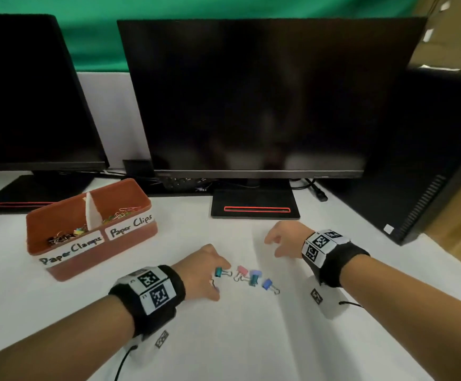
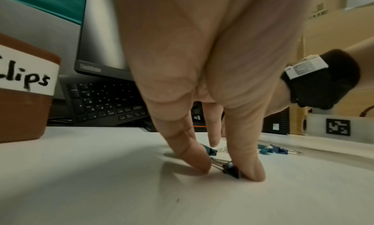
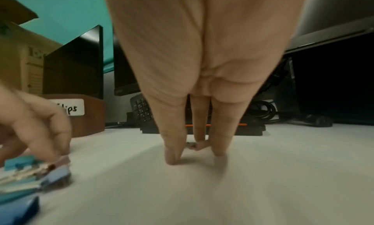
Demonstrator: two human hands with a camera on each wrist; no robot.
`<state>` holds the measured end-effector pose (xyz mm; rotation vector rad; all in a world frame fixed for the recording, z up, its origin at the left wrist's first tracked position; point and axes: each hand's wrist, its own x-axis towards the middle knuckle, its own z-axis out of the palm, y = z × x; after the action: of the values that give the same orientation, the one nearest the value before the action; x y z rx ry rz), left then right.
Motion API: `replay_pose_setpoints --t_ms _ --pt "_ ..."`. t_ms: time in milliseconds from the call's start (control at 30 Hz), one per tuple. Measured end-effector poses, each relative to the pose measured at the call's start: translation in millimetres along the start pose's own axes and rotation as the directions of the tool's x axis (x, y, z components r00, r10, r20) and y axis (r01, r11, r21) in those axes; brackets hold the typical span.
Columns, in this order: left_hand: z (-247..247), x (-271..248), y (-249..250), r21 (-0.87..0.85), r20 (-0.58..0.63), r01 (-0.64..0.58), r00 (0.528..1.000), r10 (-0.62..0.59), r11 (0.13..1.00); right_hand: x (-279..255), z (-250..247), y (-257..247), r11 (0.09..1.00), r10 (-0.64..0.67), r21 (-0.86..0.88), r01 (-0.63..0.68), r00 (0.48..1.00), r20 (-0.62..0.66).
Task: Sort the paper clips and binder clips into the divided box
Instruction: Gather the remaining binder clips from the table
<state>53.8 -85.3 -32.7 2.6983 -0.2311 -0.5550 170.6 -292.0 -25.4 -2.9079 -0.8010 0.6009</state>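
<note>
Behind the white table [image 1: 251,339], dark monitors [image 1: 251,100].

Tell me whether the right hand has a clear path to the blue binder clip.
Probably yes: the right hand hovers just behind the blue binder clip, with only bare table between; the left hand works further left.

Matt white tablecloth [image 1: 251,339], binder clips [image 1: 254,279] — shiny wire handles, glossy monitor [image 1: 251,105]
</note>
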Motion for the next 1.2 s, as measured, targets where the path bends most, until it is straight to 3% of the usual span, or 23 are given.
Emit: replay_pose_setpoints --t_ms 200,467,633,800,967,1067,1200 --pt "-0.9 4.8 -1.0 -0.016 -0.071 0.027 0.997 -0.028 1.0 -0.2 -1.5 2.5 0.997 -0.036 0.068 0.04 0.998 -0.06" --pt "0.6 12.7 -2.1 -0.07 -0.149 0.01 0.989 -0.02 0.998 -20.2 -4.9 -7.4 0.959 -0.19 0.227 0.167 0.978 0.083" --pt "1.1 16.3 -3.6 -0.039 -0.153 0.016 0.988 -0.021 0.999 -30.6 1.6 -25.5 0.971 -0.233 0.079 0.226 0.968 0.096" --pt "0.1 17.3 -4.9 -0.058 -0.11 0.039 0.993 -0.045 0.998 -33.4 20.5 -32.6 0.978 -0.2 0.066 0.199 0.98 0.018" --pt "-3.3 18.5 -9.1 -0.149 -0.093 0.033 0.995 -0.047 0.988 -33.8 18.3 -31.8 0.967 -0.203 0.161 0.198 0.979 0.011" --pt "-2.5 17.8 -10.0 -0.164 -0.125 0.018 0.991 -0.038 0.986 -35.9 14.3 -30.8 0.964 -0.199 0.184 0.194 0.98 0.009" --pt "0.0 14.1 -10.2 -0.173 -0.168 0.003 0.985 -0.033 0.985 -36.9 4.0 -31.7 0.921 -0.197 0.344 0.182 0.98 0.01"
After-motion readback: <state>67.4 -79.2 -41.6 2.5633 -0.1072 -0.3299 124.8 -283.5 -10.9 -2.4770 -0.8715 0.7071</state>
